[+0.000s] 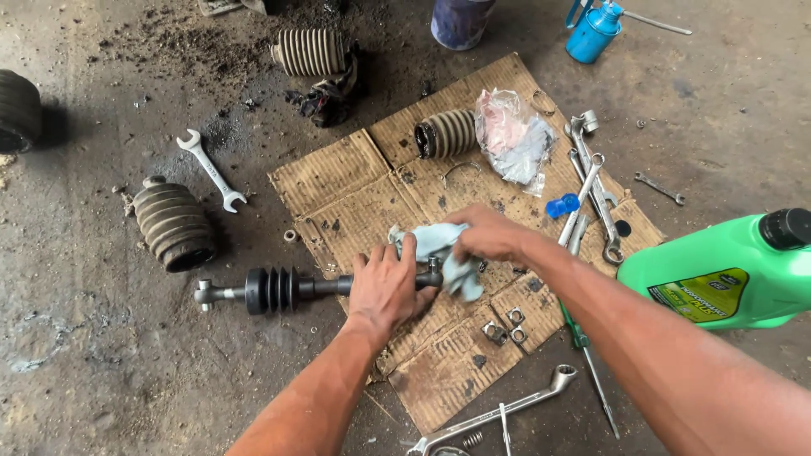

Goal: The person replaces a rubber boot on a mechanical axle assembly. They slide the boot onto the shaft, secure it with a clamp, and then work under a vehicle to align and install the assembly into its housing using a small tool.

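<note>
Left hand (384, 287) clamps one steering rod (287, 290) lying across the cardboard sheet (355, 190); right hand (490, 235) grips one pale blue rag (439, 249) against its end. Three loose rubber boots, perhaps four; several wrenches beside a green jug (718, 274)
</note>
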